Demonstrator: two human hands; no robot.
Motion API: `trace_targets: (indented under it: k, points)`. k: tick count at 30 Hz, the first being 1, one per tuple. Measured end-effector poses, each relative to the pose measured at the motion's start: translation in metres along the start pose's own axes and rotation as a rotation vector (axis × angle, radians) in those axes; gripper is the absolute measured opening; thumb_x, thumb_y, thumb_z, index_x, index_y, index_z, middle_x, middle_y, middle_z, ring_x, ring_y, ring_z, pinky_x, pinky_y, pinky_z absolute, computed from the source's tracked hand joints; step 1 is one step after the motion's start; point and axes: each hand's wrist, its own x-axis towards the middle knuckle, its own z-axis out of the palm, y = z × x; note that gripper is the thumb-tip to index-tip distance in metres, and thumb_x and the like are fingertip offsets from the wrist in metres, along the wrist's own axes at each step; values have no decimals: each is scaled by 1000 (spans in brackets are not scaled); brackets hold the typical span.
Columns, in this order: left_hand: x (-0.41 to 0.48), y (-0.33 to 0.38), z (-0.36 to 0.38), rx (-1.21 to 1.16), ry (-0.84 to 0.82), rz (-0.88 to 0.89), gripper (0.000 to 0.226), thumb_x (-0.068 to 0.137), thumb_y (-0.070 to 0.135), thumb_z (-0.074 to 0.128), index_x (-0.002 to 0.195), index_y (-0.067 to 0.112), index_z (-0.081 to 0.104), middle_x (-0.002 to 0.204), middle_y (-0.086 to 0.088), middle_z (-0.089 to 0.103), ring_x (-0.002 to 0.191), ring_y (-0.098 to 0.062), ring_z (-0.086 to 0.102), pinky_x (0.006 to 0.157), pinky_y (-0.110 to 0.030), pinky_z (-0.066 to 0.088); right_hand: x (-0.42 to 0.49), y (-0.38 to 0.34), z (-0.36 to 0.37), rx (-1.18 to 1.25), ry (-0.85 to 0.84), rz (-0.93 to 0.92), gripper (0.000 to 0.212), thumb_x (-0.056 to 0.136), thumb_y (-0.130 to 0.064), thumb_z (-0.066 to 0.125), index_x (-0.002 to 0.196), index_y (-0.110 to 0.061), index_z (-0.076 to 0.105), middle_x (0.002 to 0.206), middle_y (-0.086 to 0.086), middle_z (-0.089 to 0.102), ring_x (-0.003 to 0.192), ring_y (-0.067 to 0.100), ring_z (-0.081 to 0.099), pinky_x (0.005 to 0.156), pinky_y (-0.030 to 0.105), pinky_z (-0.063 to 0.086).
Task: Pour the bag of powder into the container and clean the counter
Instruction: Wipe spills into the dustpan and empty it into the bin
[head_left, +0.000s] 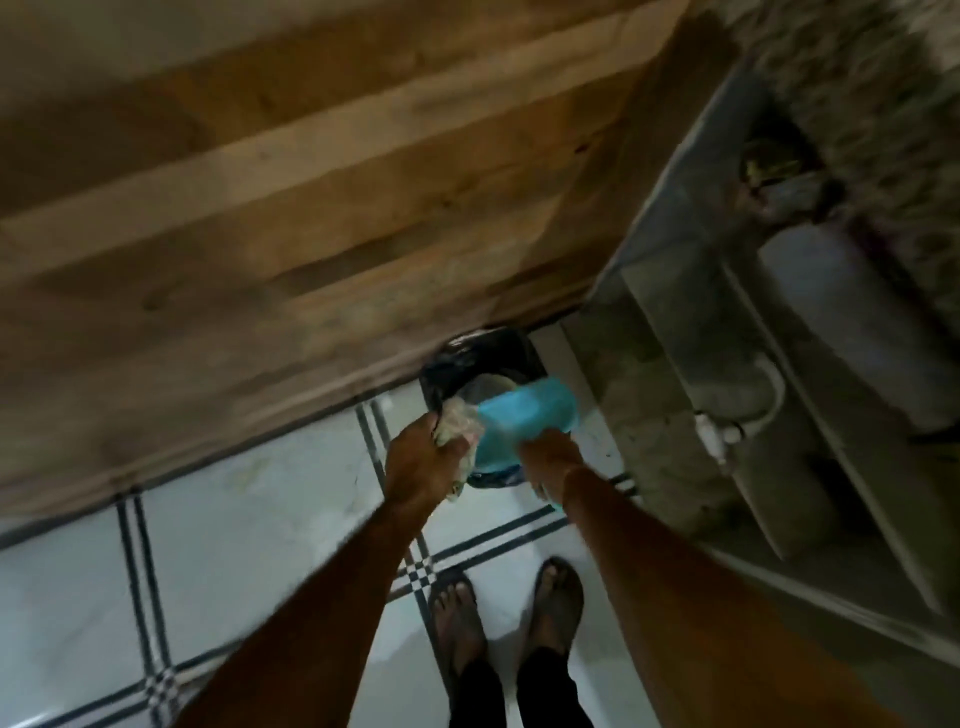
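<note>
left hand (423, 457) clenched on crumpled plastic bag (460, 423): light, limp, bunch it | right hand (550, 457) gripping stiff blue lid (524, 421) edge | over black-lined bin (483, 358)

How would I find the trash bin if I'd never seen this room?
Look along the bottom edge of the big wooden cabinet, where it meets the tiled floor. The bin stands there, just beyond the person's two hands. It is the only thing lined with a shiny black bag, with a turquoise lid held over it.
</note>
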Motion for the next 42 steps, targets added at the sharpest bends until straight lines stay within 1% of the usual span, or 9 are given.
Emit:
trace_targets:
  k: [3,8,11,14,18,23,33,37,42]
  points:
    - [8,-20,15,-13,10,-29,22,93,31,69,104,12,67,90,-1,62,81,-18,53,66,-27,35,19,4,20,-41,-1,78,35,103,-17,56,133,0,64,134,19,67,126,36,64,96,35,52]
    - [7,-34,30,-76,17,-131,23,92,37,69,89,15,62,77,3,61,69,-13,57,49,-15,31,37,39,41,76,81,38,44,86,-48,54,108,-12,67,118,21,74,94,32,69,88,45,57]
    - [13,-32,38,-123,37,-127,22,93,37,69,84,20,57,71,8,59,62,0,52,45,-13,35,69,65,47,134,67,-34,65,79,-64,46,120,-18,68,106,10,72,94,30,67,95,53,59]
    - [24,-36,49,-111,56,-104,21,92,39,69,89,20,60,81,1,66,69,-12,59,53,-21,39,71,66,55,268,50,-53,52,79,-65,53,116,-30,65,92,2,61,82,22,58,76,38,54]
    - [36,-50,69,-107,80,-65,22,91,38,69,94,18,60,91,-5,68,77,-20,63,62,-32,51,79,71,68,403,27,-44,10,105,-26,57,106,-21,66,79,-1,59,67,10,53,61,23,43]
    - [48,-61,85,-191,103,-43,19,95,34,68,92,18,57,90,-3,64,61,-6,60,43,-13,44,113,86,87,435,13,-40,25,106,-25,56,127,-17,65,90,0,62,73,11,55,63,23,46]
    - [71,-71,98,-298,135,-67,34,88,51,66,101,20,62,98,-3,67,84,-17,69,65,-35,61,118,66,87,-138,274,-44,49,94,-29,72,136,-7,56,143,24,48,128,40,53,96,46,52]
    - [63,-61,89,-219,91,-42,35,86,47,65,108,19,59,100,-5,66,85,-21,68,70,-43,60,75,35,67,711,-143,-274,28,105,-28,59,123,-8,67,124,8,75,110,15,74,86,27,62]
    - [43,-44,84,-115,37,29,42,93,33,67,127,15,53,116,-5,57,94,-21,64,78,-44,61,54,15,45,659,-315,-245,36,97,-34,70,126,-14,71,113,3,80,104,21,77,84,34,64]
